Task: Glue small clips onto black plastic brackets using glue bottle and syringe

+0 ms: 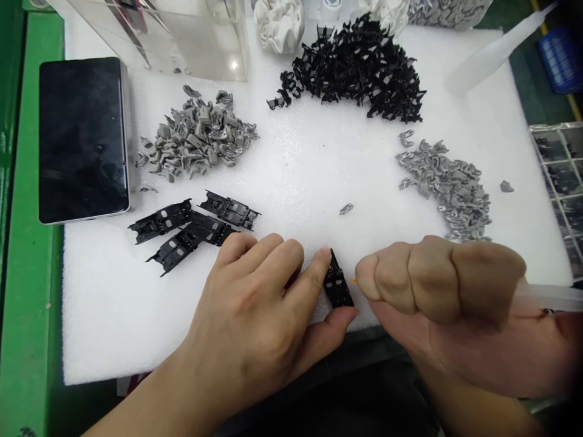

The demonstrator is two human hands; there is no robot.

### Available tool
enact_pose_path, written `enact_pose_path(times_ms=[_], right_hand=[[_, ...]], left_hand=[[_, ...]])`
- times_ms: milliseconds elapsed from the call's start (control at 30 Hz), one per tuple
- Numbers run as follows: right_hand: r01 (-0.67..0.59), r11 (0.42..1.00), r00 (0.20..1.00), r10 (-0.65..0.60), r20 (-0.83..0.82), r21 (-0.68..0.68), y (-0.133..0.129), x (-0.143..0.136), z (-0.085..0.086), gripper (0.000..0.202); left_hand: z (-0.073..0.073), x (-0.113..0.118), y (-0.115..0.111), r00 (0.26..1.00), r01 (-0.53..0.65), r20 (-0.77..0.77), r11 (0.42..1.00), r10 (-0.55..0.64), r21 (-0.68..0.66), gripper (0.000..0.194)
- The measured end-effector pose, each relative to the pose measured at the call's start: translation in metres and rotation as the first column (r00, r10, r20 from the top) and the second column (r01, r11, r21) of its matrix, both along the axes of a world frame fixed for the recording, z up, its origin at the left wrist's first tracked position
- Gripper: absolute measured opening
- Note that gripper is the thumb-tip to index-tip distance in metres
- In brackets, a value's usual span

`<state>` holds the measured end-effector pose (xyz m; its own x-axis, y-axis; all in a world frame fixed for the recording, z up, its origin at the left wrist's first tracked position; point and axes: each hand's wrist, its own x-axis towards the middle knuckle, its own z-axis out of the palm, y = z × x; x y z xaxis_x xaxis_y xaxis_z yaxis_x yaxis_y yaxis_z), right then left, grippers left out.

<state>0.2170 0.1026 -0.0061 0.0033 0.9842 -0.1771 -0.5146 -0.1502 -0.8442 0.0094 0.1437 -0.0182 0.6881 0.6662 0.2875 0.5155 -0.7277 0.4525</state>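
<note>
My left hand (259,303) grips a small black plastic part (337,285) between forefinger and thumb at the front middle of the white foam mat (109,315). Just right of it, my right hand (437,285) is wrapped round a translucent white tube (551,297); a thin orange tip (352,281) shows between its fingers and the black part. Several black assemblies (166,218) lie overlapping to the left of my left hand. A single small silver clip (347,209) rests on the mat above the held part.
Grey pieces (195,136) are heaped at left, black pieces (359,67) at the back, silver clips (455,188) at right. A dark-screened device (84,139), clear box (204,42), white bottle (492,57) and compartment tray (562,176) stand around the edges.
</note>
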Motion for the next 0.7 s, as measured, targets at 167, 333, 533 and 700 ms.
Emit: enact_pose_path(times_ms=[167,333,533,700], right_hand=[[-0.001,1.0,0.996,0.001,0.088,-0.001,0.001,-0.004,0.002,0.076],[-0.028,0.999,0.996,0.026,0.09,0.027,-0.004,0.0,0.0,0.07],[-0.025,0.999,0.999,0.024,0.042,0.022,-0.005,-0.001,0.0,0.069],[0.056,0.998,0.996,-0.057,-0.071,-0.021,-0.014,0.004,-0.001,0.067]], left_hand=[[-0.001,0.001,0.0,1.0,0.004,0.004,1.0,-0.004,0.004,0.043],[-0.002,0.0,-0.001,1.0,0.006,-0.002,1.0,-0.006,0.0,0.044],[0.0,0.0,0.001,1.0,0.012,-0.007,1.0,-0.012,0.006,0.042],[0.0,-0.001,0.0,1.0,0.013,-0.009,1.0,-0.013,0.005,0.042]])
